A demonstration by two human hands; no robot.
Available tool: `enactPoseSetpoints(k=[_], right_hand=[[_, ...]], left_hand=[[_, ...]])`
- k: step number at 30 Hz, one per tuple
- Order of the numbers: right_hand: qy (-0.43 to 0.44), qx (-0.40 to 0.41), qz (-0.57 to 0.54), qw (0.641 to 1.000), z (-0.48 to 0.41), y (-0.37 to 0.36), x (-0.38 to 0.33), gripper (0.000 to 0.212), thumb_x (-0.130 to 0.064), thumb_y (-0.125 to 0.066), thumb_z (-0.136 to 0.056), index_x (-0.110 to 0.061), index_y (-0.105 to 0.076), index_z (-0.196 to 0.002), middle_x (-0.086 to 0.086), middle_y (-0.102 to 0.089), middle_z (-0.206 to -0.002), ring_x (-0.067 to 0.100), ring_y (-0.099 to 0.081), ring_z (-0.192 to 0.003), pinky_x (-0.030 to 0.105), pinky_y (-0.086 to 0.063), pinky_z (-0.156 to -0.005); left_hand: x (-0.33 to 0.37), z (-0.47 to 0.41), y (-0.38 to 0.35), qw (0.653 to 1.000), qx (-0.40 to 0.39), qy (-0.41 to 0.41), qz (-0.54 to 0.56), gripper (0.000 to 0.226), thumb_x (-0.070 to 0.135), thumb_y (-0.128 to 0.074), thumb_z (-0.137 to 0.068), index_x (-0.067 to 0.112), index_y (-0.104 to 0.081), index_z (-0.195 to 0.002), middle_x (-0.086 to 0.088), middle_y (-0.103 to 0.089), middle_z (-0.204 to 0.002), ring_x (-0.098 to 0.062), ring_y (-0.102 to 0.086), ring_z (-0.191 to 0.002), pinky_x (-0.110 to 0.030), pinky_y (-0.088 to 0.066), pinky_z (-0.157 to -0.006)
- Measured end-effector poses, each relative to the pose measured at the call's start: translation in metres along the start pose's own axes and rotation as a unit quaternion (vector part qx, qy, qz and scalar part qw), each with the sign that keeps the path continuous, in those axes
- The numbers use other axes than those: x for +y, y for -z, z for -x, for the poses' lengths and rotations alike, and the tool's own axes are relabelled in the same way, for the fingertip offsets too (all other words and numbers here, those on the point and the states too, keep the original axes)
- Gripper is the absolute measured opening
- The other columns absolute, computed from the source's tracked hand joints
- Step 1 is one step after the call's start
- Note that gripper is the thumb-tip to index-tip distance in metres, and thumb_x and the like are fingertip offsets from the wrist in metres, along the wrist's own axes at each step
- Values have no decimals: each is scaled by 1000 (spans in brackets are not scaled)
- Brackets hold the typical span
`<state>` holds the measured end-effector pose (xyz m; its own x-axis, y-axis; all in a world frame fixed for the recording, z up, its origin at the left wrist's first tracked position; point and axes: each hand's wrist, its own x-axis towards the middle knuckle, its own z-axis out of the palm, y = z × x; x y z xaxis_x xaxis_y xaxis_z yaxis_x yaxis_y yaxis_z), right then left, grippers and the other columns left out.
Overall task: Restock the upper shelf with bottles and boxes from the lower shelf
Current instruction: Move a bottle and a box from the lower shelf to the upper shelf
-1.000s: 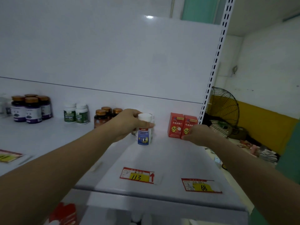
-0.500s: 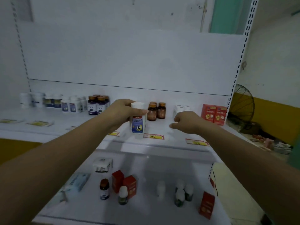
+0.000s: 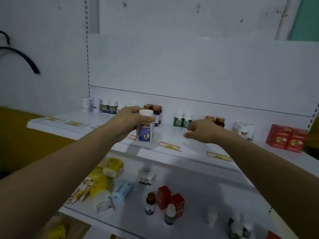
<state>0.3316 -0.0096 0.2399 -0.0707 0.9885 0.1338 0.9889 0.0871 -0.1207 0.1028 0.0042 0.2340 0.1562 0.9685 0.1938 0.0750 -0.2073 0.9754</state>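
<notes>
The left hand (image 3: 131, 121) holds the bottle (image 3: 145, 128) upright, fingers (image 3: 148, 119) curled round it just under the cap, over the front of the upper shelf (image 3: 172, 135). I cannot tell whether its base touches the shelf. The open spot lies straight below. Brown bottles (image 3: 156, 112) stand just behind and a price tag (image 3: 170, 146) lies to the right. The right hand (image 3: 202, 131) hovers open and empty near the green bottles (image 3: 183, 120). More stock waits on the lower shelf (image 3: 198, 192).
</notes>
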Motion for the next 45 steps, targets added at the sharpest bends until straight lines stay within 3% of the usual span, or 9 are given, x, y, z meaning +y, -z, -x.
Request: enactPoseSetpoints(k=[3, 4, 10, 14, 18, 26, 29, 37, 45], right_hand=[[16, -1, -17, 1000, -32, -9, -10, 46, -40, -50, -94, -6, -56, -126, 9, -59, -115, 18, -51, -96, 18, -38, -67], [16, -5, -20, 1000, -43, -13, -14, 47, -40, -50, -94, -7, -55, -127, 9, -59, -118, 17, -49, -95, 18, -36, -66], [16, -28, -22, 999, -96, -30, -35, 52, -41, -50, -94, -9, -48, -135, 9, -52, -137, 23, -50, -122, 29, -41, -98], [8, -35, -5, 999, -123, -42, -51, 51, -41, -50, -93, -10, -49, -133, 9, -54, -134, 23, -52, -119, 30, -42, -97], [-5, -32, 13, 999, -148, -54, -74, 50, -40, -49, -94, -8, -51, -132, 10, -56, -132, 24, -52, -119, 30, -42, -96], [-102, -12, 10, 995, -189, -77, -127, 43, -38, -49, -95, -6, -58, -121, 12, -61, -121, 26, -57, -109, 32, -45, -91], [-131, -8, 5, 991, -199, -83, -143, 42, -37, -48, -95, -5, -59, -120, 13, -61, -122, 27, -56, -110, 32, -44, -90], [-159, -29, 24, 987, -223, -102, -167, 48, -40, -50, -93, -11, -52, -131, 8, -56, -131, 24, -53, -118, 26, -40, -91], [-159, -42, 57, 985, -235, -101, -177, 49, -38, -51, -94, -11, -49, -134, 9, -55, -133, 25, -52, -120, 30, -42, -98]], left_hand=[[-9, -21, 23, 1000, 26, 7, -6, 43, 6, -71, -78, -2, -58, -119, -17, -65, -114, -30, -62, -106, -34, -52, -87], [-11, -28, 29, 999, 29, 12, -12, 45, 7, -72, -78, -2, -58, -119, -16, -65, -114, -30, -62, -106, -34, -52, -87], [-25, -70, 72, 997, 72, 31, -19, 51, 8, -73, -76, 0, -56, -123, -13, -65, -115, -29, -62, -107, -42, -49, -96], [-38, -98, 100, 995, 84, 34, -37, 37, 4, -72, -76, 1, -61, -111, -15, -66, -114, -30, -61, -106, -45, -47, -98], [-60, -136, 133, 994, 88, 37, -49, 43, 1, -72, -76, 0, -61, -117, -15, -65, -115, -29, -60, -108, -44, -45, -101], [-113, -226, 179, 998, 32, 27, -45, 49, 0, -74, -74, -1, -59, -120, -17, -64, -118, -25, -59, -96, -35, -50, -88], [-125, -251, 186, 998, 12, 16, -56, 43, 4, -75, -75, -2, -61, -114, -21, -65, -112, -25, -61, -90, -36, -54, -82], [-140, -290, 188, 996, -17, -12, -81, 37, 7, -74, -76, 0, -63, -111, -18, -66, -112, -30, -64, -102, -44, -51, -94], [-145, -296, 186, 992, -50, -55, -101, 39, 12, -67, -84, 1, -58, -120, -18, -63, -119, -26, -60, -102, -38, -50, -91]])
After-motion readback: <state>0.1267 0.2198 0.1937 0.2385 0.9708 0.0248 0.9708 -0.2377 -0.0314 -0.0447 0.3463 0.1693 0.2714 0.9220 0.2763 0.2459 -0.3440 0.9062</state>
